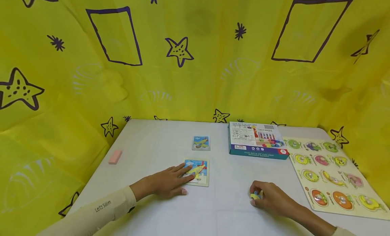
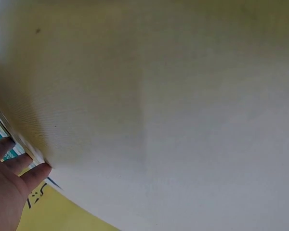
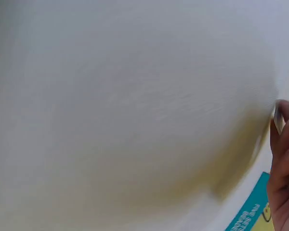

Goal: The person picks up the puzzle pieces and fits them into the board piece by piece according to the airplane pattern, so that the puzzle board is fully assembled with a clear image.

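Observation:
A small airplane jigsaw puzzle (image 1: 203,184) lies in its pale tray near the middle of the table. My left hand (image 1: 167,182) rests across its left side, fingers stretched out and covering part of the picture; a pale patch shows in the tray's lower left. Off to the right, my right hand (image 1: 272,198) pinches a yellow and blue puzzle piece (image 1: 256,196) between thumb and fingers, low over the table. In the right wrist view that piece (image 3: 278,119) appears edge-on at the fingertips. Behind the puzzle lies a smaller square airplane picture (image 1: 201,143).
A box of beaded columns (image 1: 259,139) lies at the back right. Beside it a wooden fruit and vegetable knob puzzle board (image 1: 330,177) runs along the table's right edge. Near the left edge is a pink block (image 1: 115,157). Yellow patterned cloth (image 1: 182,87) hangs around the white table.

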`<action>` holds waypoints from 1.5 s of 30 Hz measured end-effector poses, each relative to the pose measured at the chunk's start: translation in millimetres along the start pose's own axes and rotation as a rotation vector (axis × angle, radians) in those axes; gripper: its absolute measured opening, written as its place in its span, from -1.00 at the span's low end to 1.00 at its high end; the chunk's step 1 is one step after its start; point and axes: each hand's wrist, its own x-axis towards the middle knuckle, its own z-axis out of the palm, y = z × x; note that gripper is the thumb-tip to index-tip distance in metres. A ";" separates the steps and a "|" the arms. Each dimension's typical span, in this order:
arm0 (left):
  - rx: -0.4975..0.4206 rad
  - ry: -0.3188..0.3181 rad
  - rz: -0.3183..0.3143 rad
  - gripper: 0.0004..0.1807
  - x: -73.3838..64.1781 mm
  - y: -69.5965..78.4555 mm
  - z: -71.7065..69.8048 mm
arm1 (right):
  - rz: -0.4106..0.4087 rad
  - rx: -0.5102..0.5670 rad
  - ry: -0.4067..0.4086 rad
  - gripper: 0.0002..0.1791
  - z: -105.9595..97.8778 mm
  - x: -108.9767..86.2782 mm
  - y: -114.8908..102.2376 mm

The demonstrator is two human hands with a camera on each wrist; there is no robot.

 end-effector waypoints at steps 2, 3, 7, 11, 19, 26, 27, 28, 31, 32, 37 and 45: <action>0.004 -0.003 -0.002 -0.30 -0.2 -0.2 -0.1 | -0.069 0.045 -0.038 -0.80 -1.0 -0.3 -3.2; 0.007 -0.003 -0.003 -0.31 -0.2 -0.3 -0.2 | -0.102 0.064 -0.048 -0.80 -1.4 -0.2 -5.5; 0.017 -0.001 -0.007 -0.31 -0.4 -0.5 -0.7 | -0.184 0.091 -0.038 -0.81 -1.9 3.6 -17.2; 0.014 -0.001 -0.007 -0.30 -0.6 -0.2 -1.4 | -0.185 0.128 -0.054 -0.90 -2.3 12.1 -29.9; 0.030 -0.008 -0.017 -0.30 -1.7 -0.8 -2.1 | -0.181 0.181 -0.124 -0.84 2.9 45.2 -52.0; 0.029 -0.011 -0.016 -0.30 -1.7 0.4 -4.8 | -0.176 0.181 -0.104 -0.70 17.2 75.1 -67.9; 0.031 -0.011 -0.015 -0.30 -1.6 0.4 -4.9 | -0.170 0.181 -0.107 -0.67 19.3 79.3 -69.8; 0.033 -0.012 -0.015 -0.30 -1.5 0.5 -5.0 | -0.167 0.182 -0.112 -0.64 21.2 83.1 -71.3; 0.038 -0.010 -0.012 -0.30 -1.3 1.0 -6.0 | -0.181 0.174 -0.121 -0.65 25.2 93.0 -75.5; 0.038 -0.010 -0.012 -0.30 -1.3 1.3 -6.4 | -0.193 0.169 -0.118 -0.67 26.3 96.1 -76.4; 0.050 -0.010 -0.012 -0.30 -1.1 2.4 -6.7 | -0.242 0.129 -0.055 -0.76 32.2 106.7 -77.8; 0.056 0.000 -0.014 -0.31 -0.7 3.6 -4.5 | -0.183 0.077 -0.003 -0.73 40.0 110.0 -80.9</action>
